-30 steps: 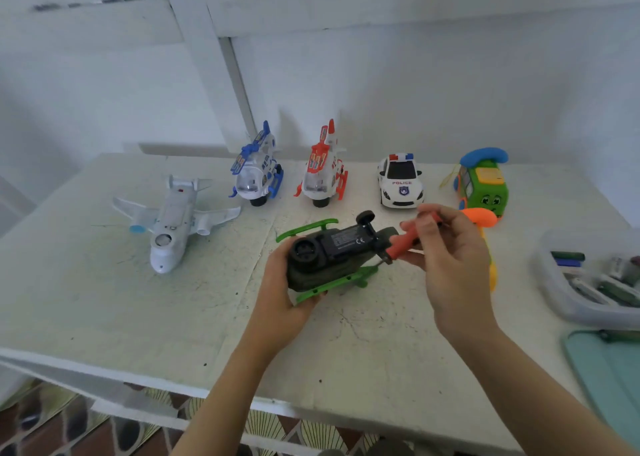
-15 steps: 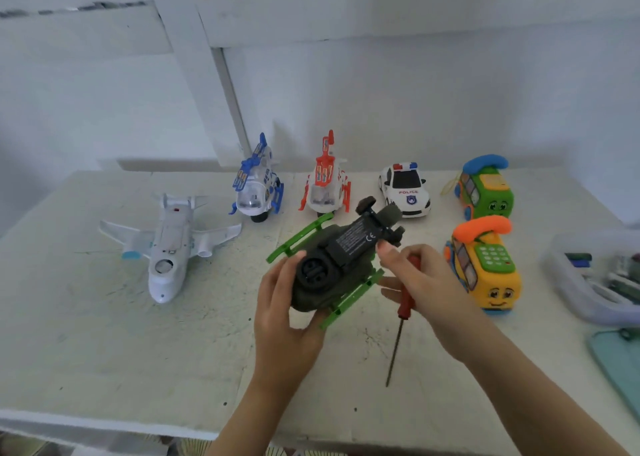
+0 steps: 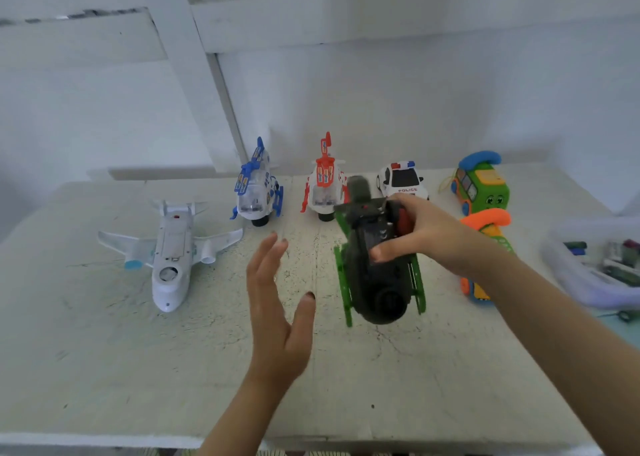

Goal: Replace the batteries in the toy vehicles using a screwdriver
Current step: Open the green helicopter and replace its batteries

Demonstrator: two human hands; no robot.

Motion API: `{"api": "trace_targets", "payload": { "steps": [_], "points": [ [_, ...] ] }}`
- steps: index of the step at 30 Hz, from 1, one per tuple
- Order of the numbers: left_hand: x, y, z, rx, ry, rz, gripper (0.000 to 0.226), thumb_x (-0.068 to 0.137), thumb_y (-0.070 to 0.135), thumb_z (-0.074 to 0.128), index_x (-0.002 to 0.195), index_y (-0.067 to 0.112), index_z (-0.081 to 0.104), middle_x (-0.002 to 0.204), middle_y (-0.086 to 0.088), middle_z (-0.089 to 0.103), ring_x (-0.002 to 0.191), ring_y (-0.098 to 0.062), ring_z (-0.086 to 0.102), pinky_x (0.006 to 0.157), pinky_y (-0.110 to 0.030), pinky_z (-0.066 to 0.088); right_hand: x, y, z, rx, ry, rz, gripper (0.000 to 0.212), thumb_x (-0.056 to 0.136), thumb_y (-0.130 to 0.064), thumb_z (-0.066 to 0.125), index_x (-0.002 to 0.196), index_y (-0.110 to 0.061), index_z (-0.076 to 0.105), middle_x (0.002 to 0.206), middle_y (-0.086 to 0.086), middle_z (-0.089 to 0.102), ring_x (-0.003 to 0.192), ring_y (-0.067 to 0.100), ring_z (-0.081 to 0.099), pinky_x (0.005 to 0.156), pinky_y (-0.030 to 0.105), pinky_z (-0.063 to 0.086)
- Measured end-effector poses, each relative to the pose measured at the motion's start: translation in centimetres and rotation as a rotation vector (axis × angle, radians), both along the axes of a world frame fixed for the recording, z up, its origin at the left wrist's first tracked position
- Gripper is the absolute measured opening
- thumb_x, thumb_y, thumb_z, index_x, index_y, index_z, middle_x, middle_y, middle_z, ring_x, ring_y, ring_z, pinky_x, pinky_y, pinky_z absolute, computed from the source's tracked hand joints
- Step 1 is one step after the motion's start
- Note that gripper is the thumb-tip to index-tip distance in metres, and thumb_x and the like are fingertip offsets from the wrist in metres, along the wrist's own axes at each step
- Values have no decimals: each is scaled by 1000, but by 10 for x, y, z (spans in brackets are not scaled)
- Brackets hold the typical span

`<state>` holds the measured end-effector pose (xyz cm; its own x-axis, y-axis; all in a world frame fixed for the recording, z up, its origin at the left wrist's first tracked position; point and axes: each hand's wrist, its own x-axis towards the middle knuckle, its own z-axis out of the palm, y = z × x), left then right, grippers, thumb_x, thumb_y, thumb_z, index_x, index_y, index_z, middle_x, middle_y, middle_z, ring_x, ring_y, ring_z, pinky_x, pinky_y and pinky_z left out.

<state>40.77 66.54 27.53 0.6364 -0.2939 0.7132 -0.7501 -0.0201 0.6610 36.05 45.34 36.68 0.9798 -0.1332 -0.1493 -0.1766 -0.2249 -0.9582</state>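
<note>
My right hand [image 3: 420, 232] grips the dark green toy helicopter [image 3: 375, 265] by its body and holds it above the table, nose toward me. A bit of the red screwdriver handle [image 3: 401, 220] shows between that hand's fingers and the helicopter. My left hand [image 3: 277, 303] hovers to the helicopter's left with straight fingers and holds nothing. Across the back of the table stand a white plane [image 3: 173, 251], a blue helicopter [image 3: 258, 189], a red helicopter [image 3: 325, 187] and a police car [image 3: 401, 180].
Two toy phone cars, one green [image 3: 483, 185] and one orange [image 3: 485, 223], sit at the right behind my right arm. A clear bin [image 3: 581, 279] with batteries and small parts stands at the far right. The white table [image 3: 138, 369] ends at a front edge close to me.
My left hand let go of the green helicopter and opened beside it. My right hand took the helicopter, turned it nose toward me, and the screwdriver shaft is out of sight.
</note>
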Motion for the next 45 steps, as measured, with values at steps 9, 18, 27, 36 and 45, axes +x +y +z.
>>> {"api": "trace_targets", "payload": {
  "steps": [9,18,27,36,45],
  "points": [
    [48,0,35,578,32,-255,73,70,11,69,133,42,48,144,17,40,138,-4,32,111,-31,34,37,24,8,-414,264,497,63,70,-14,81,122,-20,46,118,-2,57,108,16,57,97,32,48],
    [60,9,19,625,-31,-157,71,65,14,87,123,37,52,111,16,56,106,2,48,90,-12,36,35,20,-2,-395,231,371,39,77,-43,73,98,-24,45,117,1,58,106,22,57,91,35,50],
    [50,5,-12,389,82,-63,41,68,48,69,106,36,60,100,12,52,99,1,46,82,-5,37,28,0,16,-410,-215,-86,22,97,0,41,101,-21,39,97,2,51,86,19,61,66,18,49],
    [29,-23,-33,183,126,48,33,71,31,76,99,26,60,131,3,57,124,-9,51,100,-29,46,-1,29,39,-405,-701,-320,35,86,-6,68,117,-17,56,96,-5,65,79,11,70,74,19,56],
    [31,-28,-40,115,135,56,42,69,16,80,108,12,65,126,1,61,121,-12,55,95,-42,52,-16,50,20,-385,-784,-254,32,87,1,63,109,-17,50,102,6,64,83,8,69,71,17,56]
  ]
}}
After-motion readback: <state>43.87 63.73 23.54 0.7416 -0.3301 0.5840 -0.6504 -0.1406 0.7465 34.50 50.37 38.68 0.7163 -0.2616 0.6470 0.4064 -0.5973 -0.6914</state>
